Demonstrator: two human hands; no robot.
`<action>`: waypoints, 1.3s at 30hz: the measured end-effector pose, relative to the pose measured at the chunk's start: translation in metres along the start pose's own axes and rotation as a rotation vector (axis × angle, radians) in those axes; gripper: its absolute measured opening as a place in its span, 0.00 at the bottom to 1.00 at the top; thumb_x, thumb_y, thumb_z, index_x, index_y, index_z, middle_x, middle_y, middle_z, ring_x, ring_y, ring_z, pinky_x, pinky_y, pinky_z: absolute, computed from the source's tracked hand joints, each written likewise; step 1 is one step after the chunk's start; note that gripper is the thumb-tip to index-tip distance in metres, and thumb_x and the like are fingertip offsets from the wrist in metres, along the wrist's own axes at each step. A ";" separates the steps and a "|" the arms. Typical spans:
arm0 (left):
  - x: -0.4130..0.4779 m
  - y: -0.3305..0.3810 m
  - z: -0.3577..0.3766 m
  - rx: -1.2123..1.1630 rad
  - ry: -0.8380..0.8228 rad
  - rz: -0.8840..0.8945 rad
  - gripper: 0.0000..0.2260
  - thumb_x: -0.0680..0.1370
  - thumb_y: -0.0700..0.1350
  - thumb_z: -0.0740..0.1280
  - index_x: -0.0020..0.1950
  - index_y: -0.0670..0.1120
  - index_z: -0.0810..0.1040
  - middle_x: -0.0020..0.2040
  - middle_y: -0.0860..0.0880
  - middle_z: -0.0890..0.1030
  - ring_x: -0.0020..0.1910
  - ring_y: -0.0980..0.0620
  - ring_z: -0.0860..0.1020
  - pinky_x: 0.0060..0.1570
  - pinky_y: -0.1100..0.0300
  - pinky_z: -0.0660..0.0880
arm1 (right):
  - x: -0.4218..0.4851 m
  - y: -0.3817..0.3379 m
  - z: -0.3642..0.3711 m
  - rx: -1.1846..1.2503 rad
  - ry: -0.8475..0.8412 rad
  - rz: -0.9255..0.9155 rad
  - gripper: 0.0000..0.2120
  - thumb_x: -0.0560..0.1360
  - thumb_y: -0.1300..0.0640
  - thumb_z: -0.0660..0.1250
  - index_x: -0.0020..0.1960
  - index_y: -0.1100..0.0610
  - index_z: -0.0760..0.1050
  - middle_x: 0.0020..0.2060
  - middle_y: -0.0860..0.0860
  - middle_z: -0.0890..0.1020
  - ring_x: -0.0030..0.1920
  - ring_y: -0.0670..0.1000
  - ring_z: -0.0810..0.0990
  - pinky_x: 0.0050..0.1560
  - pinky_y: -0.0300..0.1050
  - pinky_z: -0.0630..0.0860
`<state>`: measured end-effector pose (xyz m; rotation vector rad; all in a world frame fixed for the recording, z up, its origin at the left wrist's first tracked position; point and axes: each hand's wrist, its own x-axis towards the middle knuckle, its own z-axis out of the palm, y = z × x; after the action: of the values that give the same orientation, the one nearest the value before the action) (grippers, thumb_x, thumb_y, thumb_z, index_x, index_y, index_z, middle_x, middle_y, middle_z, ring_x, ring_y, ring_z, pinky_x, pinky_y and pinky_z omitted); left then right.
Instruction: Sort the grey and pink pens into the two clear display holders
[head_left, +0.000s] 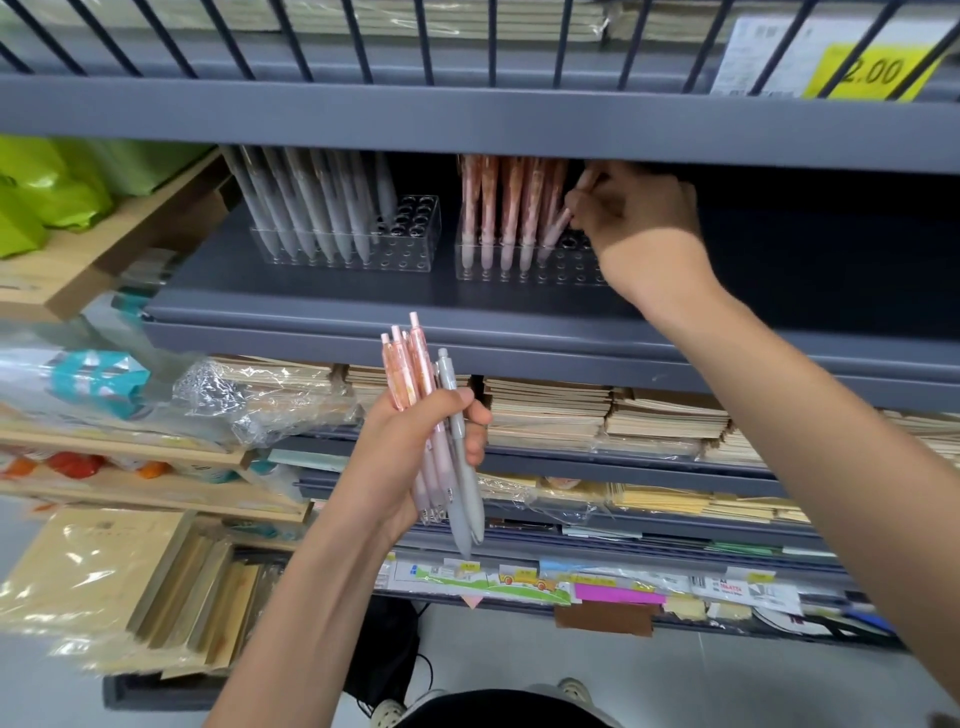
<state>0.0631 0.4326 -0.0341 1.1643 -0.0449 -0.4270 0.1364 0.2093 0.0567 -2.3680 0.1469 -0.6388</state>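
Right hand (631, 218) pinches a pink pen (557, 226), its tip slanting into the pink-pen holder (530, 273) beside five or so standing pinks (488, 208). A skewed entry could miss the hole and knock neighbours over. Left hand (400, 457) grips the bundle (441, 467): at least three pink, one or two grey. The grey-pen holder (410, 252) carries about eight greys (311, 208).

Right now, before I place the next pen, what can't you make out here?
Head view only:
- Stored grey pens and pink pens: tops hidden behind the upper shelf edge.
- Pink holder: right end covered by the right hand; free holes uncountable.
- Pen in that grip: tip blurred, seating unclear.
- Left hand bundle: pens overlap, count unsure.
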 end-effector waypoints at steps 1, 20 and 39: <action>-0.001 0.001 -0.001 0.002 0.004 -0.001 0.06 0.78 0.36 0.67 0.41 0.37 0.80 0.31 0.43 0.78 0.27 0.49 0.74 0.29 0.59 0.75 | 0.002 -0.003 0.002 -0.063 -0.024 -0.007 0.10 0.80 0.52 0.63 0.55 0.58 0.75 0.47 0.51 0.83 0.56 0.58 0.77 0.55 0.43 0.71; -0.013 0.016 -0.043 0.017 -0.028 -0.003 0.05 0.73 0.39 0.71 0.38 0.39 0.84 0.29 0.42 0.78 0.27 0.48 0.76 0.30 0.59 0.76 | -0.014 -0.028 0.007 -0.004 0.215 0.104 0.09 0.74 0.58 0.65 0.38 0.55 0.81 0.43 0.52 0.85 0.44 0.50 0.82 0.45 0.35 0.72; -0.024 0.041 -0.104 -0.039 -0.142 -0.053 0.04 0.77 0.36 0.68 0.50 0.40 0.77 0.43 0.38 0.86 0.34 0.44 0.84 0.36 0.56 0.81 | -0.098 -0.109 0.086 0.382 -0.618 0.187 0.06 0.72 0.54 0.75 0.43 0.56 0.85 0.36 0.50 0.85 0.35 0.41 0.79 0.36 0.34 0.75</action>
<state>0.0799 0.5452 -0.0353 1.0978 -0.1287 -0.5549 0.0855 0.3693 0.0298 -2.0388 -0.0281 0.1587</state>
